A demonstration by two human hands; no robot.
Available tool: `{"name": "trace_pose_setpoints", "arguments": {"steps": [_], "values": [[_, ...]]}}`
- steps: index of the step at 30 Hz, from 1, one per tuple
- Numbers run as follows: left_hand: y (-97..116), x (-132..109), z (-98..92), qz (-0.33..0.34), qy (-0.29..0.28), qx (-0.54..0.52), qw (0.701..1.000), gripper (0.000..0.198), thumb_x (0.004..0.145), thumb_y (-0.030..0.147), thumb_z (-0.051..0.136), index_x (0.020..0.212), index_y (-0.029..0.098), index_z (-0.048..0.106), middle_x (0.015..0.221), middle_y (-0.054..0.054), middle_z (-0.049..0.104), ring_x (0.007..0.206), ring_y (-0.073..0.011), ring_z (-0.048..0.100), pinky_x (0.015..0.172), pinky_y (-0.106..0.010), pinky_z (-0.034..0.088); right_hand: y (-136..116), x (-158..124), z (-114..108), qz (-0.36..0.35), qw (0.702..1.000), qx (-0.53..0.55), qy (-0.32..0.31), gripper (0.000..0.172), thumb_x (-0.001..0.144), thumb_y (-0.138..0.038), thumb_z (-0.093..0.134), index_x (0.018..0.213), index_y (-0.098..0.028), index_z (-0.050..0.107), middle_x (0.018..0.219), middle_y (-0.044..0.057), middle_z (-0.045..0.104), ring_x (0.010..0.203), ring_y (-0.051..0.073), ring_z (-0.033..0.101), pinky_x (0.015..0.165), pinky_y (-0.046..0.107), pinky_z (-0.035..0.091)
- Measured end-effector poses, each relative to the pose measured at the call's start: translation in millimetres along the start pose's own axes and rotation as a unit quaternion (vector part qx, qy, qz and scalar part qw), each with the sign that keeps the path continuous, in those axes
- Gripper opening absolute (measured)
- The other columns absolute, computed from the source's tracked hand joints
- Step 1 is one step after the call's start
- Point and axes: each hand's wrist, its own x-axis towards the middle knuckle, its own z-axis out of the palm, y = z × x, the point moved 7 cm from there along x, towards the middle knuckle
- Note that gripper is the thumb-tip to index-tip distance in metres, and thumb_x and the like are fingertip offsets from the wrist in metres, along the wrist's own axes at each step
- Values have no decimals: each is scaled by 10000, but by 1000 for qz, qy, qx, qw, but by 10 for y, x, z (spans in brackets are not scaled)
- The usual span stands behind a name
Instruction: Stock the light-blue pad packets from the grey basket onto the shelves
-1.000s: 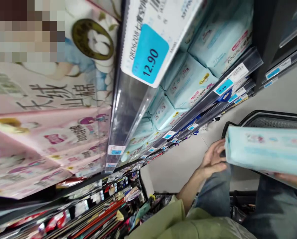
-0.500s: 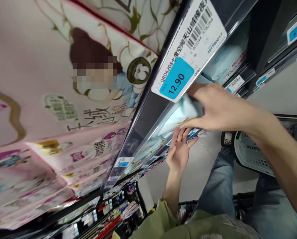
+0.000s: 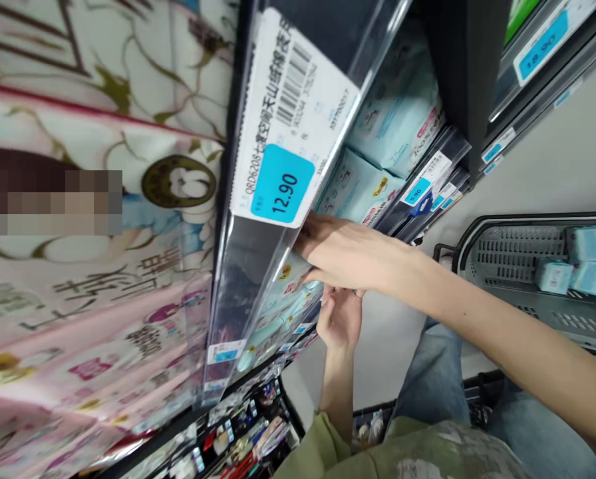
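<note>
Along the front edge of the lower shelf point(image 3: 452, 143), pale blue packs point(image 3: 355, 186) were stacked in a row, overhung by the upper shelf point(image 3: 258, 249), where pink packs point(image 3: 93, 366) were set and a price label point(image 3: 283, 183) was fixed to the edge. Among the blue packs the right hand point(image 3: 340, 249) was extended; its fingertips were hidden behind the upper shelf's edge, so whether a pack was gripped could not be told. Just below it, the left hand point(image 3: 342, 322) was held palm up and loosely open, its visible palm bare, its fingertips partly covered. Beyond the right forearm, three small packs point(image 3: 592, 276) were gathered toward the right end of a basket point(image 3: 517, 249).
</note>
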Motion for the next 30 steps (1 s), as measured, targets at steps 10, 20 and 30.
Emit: {"name": "trace_pose_setpoints", "arguments": {"steps": [10, 20, 30], "values": [[-1494, -535, 578, -206, -221, 92, 949, 451, 938, 496, 711, 1290, 228, 624, 1200, -124, 737, 1122, -277, 706, 971, -442, 567, 658, -2654, -1160, 229, 908, -98, 336, 383, 963, -274, 699, 1337, -333, 643, 1194, 66, 747, 1118, 249, 728, 1029, 474, 587], [-3585, -1203, 887, -332, -495, 480, 644, 103, 765, 122, 728, 830, 197, 700, 781, -57, 726, 946, -287, 734, 990, -405, 557, 1010, -6827, -1612, 693, 583, -210, 369, 540, 877, -417, 554, 1331, -127, 514, 1251, 216, 682, 1042, 254, 686, 941, 431, 595], [-3996, 95, 2118, -181, -446, 524, 703, 355, 914, 168, 505, 1244, 155, 634, 1115, -98, 772, 1009, -215, 728, 1042, -383, 540, 2167, -7149, -1098, 787, 553, -77, 263, 692, 885, -338, 597, 1466, -26, 385, 1489, 297, 521, 1335, 318, 560, 1204, 466, 422]]}}
